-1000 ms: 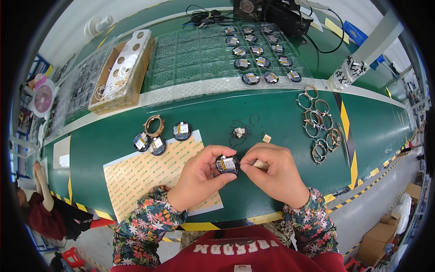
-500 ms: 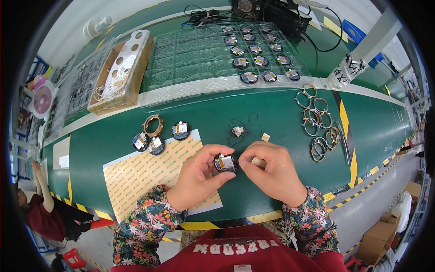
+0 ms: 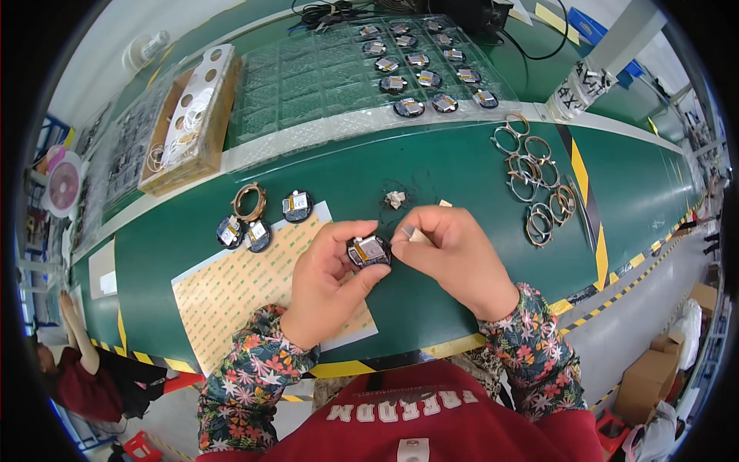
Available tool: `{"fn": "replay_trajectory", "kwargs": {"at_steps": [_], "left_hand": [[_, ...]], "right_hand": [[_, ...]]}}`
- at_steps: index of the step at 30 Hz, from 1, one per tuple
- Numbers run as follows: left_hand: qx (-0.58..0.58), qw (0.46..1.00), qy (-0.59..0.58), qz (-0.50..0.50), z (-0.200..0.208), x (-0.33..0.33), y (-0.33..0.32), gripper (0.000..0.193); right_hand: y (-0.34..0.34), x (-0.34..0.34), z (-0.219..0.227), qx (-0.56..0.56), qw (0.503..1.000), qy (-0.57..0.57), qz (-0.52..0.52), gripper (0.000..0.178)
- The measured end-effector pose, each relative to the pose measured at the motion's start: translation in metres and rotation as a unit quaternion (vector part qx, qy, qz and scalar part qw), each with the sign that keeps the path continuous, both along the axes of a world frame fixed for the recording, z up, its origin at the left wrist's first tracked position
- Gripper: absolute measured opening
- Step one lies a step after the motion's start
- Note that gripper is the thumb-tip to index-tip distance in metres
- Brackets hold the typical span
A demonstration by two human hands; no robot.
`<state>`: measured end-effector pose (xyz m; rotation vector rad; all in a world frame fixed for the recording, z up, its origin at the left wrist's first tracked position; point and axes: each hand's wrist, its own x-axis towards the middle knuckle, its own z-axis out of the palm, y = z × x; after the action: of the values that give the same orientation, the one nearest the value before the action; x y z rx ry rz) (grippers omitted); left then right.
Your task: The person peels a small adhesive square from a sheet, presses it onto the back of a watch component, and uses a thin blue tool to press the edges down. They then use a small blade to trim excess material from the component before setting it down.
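Note:
Between the thumb and fingers of my left hand is a round black watch module with a silver block and a yellow strip facing up. Close on its right, my right hand is closed in a pinch, a small cream-coloured piece showing among its fingers. Whether the right fingertips touch the module's edge I cannot tell. Beneath and left of my left hand lies a tan adhesive sheet with green print. Just beyond my hands sits a small heap of pale scraps and thin black strips.
Loose watch modules and a bronze ring case lie at the sheet's far edge. Several metal rings lie to the right. Behind a pale ledge stand a clear tray partly filled with modules and a cardboard box of white rings.
The view has shifted a little, moving the bench's things up and left in the picture. Both hands still hold their pieces; the module is tilted slightly differently, and more of the cream piece shows.

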<state>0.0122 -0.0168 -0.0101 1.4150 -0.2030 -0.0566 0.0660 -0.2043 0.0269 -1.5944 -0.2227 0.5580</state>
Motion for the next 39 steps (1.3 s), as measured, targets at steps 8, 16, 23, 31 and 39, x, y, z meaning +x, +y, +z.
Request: {"fn": "replay_trajectory", "kwargs": {"at_steps": [8, 16, 23, 31, 39], "left_hand": [[-0.057, 0.997, 0.052, 0.004, 0.003, 0.004, -0.001, 0.051], [0.177, 0.977, 0.074, -0.095, 0.005, 0.004, 0.002, 0.049], [0.412, 0.89, -0.18, -0.077, 0.002, 0.01, 0.001, 0.047], [0.419, 0.89, -0.169, -0.067, 0.005, 0.006, -0.002, 0.048], [0.417, 0.893, -0.16, -0.055, 0.003, 0.006, -0.005, 0.049]], "right_hand": [[-0.001, -0.002, -0.003, -0.023, 1.0, 0.012, -0.002, 0.005], [-0.022, -0.014, -0.013, -0.14, 0.948, -0.284, -0.024, 0.018], [-0.031, -0.042, -0.034, -0.22, 0.896, -0.381, -0.062, 0.01], [-0.026, -0.043, -0.049, -0.199, 0.863, -0.462, -0.047, 0.013], [-0.024, -0.043, -0.051, -0.195, 0.862, -0.464, -0.053, 0.017]]}}
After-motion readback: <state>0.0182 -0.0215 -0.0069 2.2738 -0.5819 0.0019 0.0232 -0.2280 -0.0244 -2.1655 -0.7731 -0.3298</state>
